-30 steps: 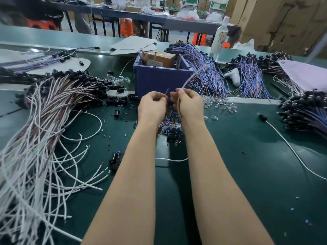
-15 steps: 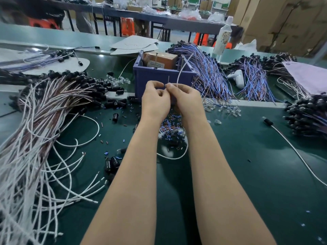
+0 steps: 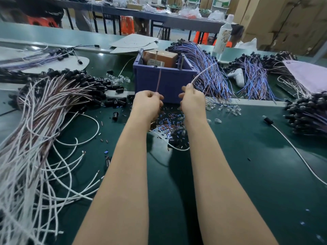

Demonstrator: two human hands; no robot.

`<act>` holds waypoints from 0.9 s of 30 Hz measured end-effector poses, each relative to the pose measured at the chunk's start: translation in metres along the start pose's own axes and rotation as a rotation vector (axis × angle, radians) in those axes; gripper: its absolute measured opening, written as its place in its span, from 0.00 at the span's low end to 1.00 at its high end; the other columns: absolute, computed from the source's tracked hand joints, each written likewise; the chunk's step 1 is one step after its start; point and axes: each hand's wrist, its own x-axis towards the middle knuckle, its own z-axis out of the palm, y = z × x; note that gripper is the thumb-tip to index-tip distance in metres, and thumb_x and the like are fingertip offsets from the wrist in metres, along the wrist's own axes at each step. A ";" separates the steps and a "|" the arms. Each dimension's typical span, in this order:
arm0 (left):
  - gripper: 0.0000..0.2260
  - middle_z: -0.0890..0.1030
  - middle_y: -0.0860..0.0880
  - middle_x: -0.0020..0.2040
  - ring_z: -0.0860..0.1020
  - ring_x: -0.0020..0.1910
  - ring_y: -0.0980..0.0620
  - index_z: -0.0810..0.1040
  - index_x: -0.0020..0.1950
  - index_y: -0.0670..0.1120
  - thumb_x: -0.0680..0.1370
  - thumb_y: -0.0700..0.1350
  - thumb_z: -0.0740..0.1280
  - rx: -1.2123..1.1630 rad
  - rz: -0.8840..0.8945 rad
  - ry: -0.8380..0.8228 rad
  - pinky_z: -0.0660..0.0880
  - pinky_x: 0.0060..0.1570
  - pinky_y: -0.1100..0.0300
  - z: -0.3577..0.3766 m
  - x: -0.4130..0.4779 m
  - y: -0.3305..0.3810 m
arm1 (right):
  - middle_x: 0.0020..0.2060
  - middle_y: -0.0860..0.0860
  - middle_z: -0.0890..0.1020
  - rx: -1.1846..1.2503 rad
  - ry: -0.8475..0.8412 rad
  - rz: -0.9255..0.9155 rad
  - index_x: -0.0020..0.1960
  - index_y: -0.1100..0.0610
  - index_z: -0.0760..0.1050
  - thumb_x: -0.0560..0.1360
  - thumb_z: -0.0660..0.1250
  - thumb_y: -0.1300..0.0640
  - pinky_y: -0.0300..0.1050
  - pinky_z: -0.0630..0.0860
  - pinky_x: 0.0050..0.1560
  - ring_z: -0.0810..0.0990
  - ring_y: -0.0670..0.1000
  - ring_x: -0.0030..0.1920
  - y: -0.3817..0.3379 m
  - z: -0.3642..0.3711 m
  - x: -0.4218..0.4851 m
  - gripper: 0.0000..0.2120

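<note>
Head view: at frame centre, before the purple bin (image 3: 175,82), the left hand (image 3: 147,103) has its grip pinched on a reddish wire (image 3: 158,80) standing upright. The right hand (image 3: 192,101) pinches a pale wire (image 3: 201,74) slanting toward upper right. An uneven pull would likely slip either thin strand free into the insulation snippets (image 3: 169,119) on the counter (image 3: 247,156).

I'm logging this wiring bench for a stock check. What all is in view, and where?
Box: one, purple, centre.
Carton: one, brown, inside box.
Wire pile: one, white, left.
Wire bundles: two, blue-purple, right of box.
Caps: many, black, right edge.
Sleeves: many, blue and brown, between wrists.
Bottle: one, white, back right.
Table: one, green, underneath.
Pink wire: one, pink, upright before box.
Pale wire: one, whitish, slanting right.
Left hand: pinches pink wire.
Right hand: pinches pale wire.
</note>
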 end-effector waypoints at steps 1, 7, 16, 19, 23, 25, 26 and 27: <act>0.13 0.71 0.51 0.31 0.64 0.19 0.60 0.74 0.40 0.45 0.83 0.41 0.56 -0.056 0.013 0.031 0.59 0.19 0.69 0.001 0.001 -0.001 | 0.36 0.50 0.75 -0.051 -0.002 -0.034 0.56 0.64 0.77 0.83 0.53 0.55 0.46 0.67 0.45 0.72 0.50 0.39 0.003 0.001 -0.001 0.18; 0.13 0.72 0.51 0.30 0.65 0.20 0.59 0.73 0.40 0.46 0.83 0.41 0.56 -0.171 0.053 0.119 0.61 0.20 0.69 0.015 -0.003 -0.005 | 0.57 0.54 0.79 -0.182 0.079 -0.215 0.66 0.59 0.71 0.81 0.56 0.60 0.39 0.67 0.52 0.76 0.52 0.55 0.014 0.004 -0.018 0.15; 0.12 0.74 0.52 0.31 0.69 0.27 0.56 0.73 0.40 0.48 0.82 0.42 0.55 -0.123 0.134 0.236 0.68 0.32 0.60 0.017 -0.003 -0.008 | 0.60 0.53 0.79 -0.334 0.074 -0.270 0.67 0.56 0.73 0.81 0.56 0.57 0.43 0.68 0.55 0.76 0.54 0.60 0.013 0.003 -0.020 0.16; 0.12 0.76 0.49 0.34 0.70 0.29 0.53 0.72 0.40 0.47 0.82 0.42 0.55 -0.121 0.191 0.307 0.68 0.37 0.57 0.022 -0.006 -0.008 | 0.58 0.54 0.80 -0.320 0.116 -0.285 0.65 0.57 0.73 0.81 0.56 0.58 0.41 0.68 0.52 0.77 0.54 0.58 0.013 0.003 -0.019 0.15; 0.10 0.79 0.45 0.40 0.73 0.33 0.52 0.73 0.44 0.45 0.82 0.42 0.55 -0.113 0.238 0.392 0.69 0.35 0.62 0.028 -0.009 -0.009 | 0.58 0.53 0.81 -0.338 0.091 -0.288 0.65 0.57 0.74 0.81 0.56 0.58 0.40 0.67 0.51 0.77 0.54 0.58 0.014 0.004 -0.020 0.15; 0.10 0.80 0.44 0.42 0.74 0.35 0.52 0.74 0.45 0.44 0.82 0.42 0.56 -0.100 0.231 0.383 0.68 0.35 0.63 0.030 -0.009 -0.011 | 0.57 0.54 0.81 -0.335 0.080 -0.294 0.63 0.57 0.75 0.81 0.57 0.58 0.42 0.68 0.51 0.77 0.54 0.57 0.014 0.004 -0.020 0.14; 0.10 0.80 0.44 0.42 0.74 0.35 0.53 0.75 0.46 0.44 0.82 0.42 0.56 -0.096 0.223 0.374 0.68 0.34 0.64 0.031 -0.008 -0.012 | 0.56 0.54 0.82 -0.337 0.077 -0.297 0.62 0.57 0.76 0.81 0.57 0.58 0.42 0.68 0.50 0.77 0.54 0.56 0.015 0.004 -0.020 0.14; 0.10 0.80 0.45 0.41 0.74 0.34 0.54 0.75 0.46 0.44 0.82 0.43 0.56 -0.093 0.216 0.365 0.69 0.33 0.66 0.031 -0.007 -0.013 | 0.55 0.54 0.82 -0.340 0.075 -0.298 0.62 0.57 0.76 0.80 0.58 0.58 0.41 0.68 0.50 0.78 0.54 0.56 0.016 0.004 -0.019 0.14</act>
